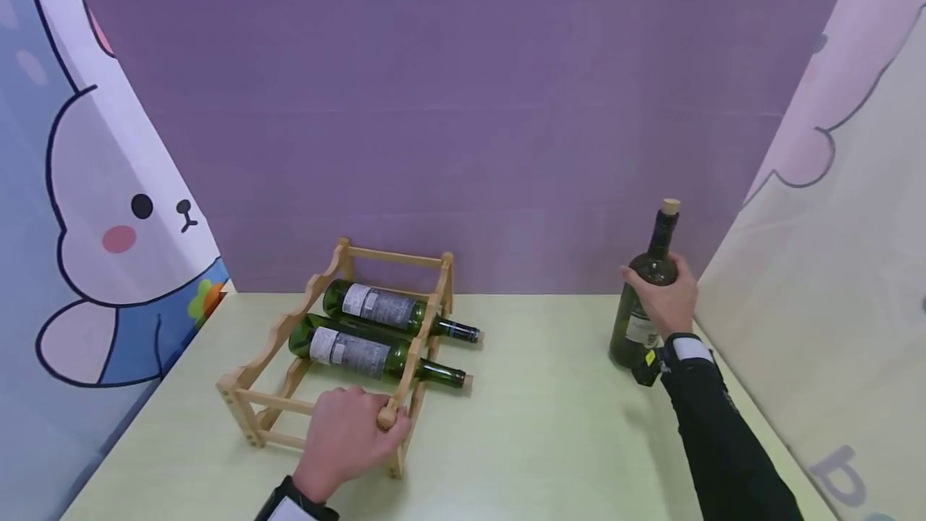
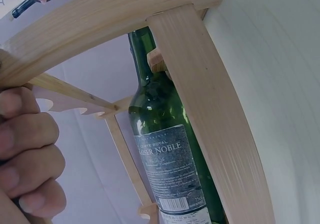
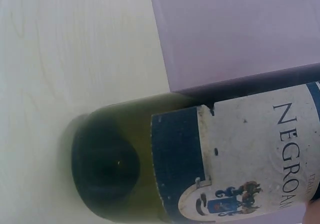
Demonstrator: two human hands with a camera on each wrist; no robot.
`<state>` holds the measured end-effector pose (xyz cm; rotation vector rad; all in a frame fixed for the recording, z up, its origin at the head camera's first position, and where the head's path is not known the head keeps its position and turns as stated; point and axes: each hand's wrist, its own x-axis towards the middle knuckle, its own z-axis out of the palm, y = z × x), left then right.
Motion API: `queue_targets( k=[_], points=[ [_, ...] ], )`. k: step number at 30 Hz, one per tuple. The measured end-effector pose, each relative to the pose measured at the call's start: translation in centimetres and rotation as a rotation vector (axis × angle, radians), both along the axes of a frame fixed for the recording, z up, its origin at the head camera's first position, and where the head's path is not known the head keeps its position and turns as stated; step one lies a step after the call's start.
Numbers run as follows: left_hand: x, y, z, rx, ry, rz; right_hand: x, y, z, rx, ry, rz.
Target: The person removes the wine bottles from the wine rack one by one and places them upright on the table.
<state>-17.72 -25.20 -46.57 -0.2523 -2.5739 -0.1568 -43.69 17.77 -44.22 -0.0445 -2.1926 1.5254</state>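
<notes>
In the head view a wooden wine rack [image 1: 278, 336] stands at the left of the table, with two green wine bottles [image 1: 365, 348] lying in it, corked necks pointing right. My left hand [image 1: 350, 432] grips the rack's near right corner; the left wrist view shows its curled fingers [image 2: 35, 149] at the wooden rail [image 2: 90, 24] and a labelled bottle [image 2: 165, 149] inside the rack. At the far right, my right hand [image 1: 667, 296] holds a dark corked wine bottle [image 1: 657, 256] around its shoulder, nearly upright. Its base [image 3: 105, 164] and "NEGROAM" label [image 3: 250, 149] fill the right wrist view.
The pale table [image 1: 535, 408] reaches back to a purple backdrop [image 1: 477, 103]. Printed cloth panels border it, a blue one with a rabbit [image 1: 130, 231] on the left and a pale one [image 1: 832, 304] close beside my right arm.
</notes>
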Motion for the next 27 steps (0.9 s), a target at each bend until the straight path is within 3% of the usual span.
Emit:
queue_targets(
  k=[6,27],
  points=[
    [-0.01,0.13,-0.13,-0.017,0.052,-0.009,-0.39,0.34,-0.48,-0.014,0.004,-0.048],
    [0.01,0.24,-0.13,0.016,-0.009,0.038,-0.60,0.17,-1.03,-0.035,0.031,-0.064]
  ],
)
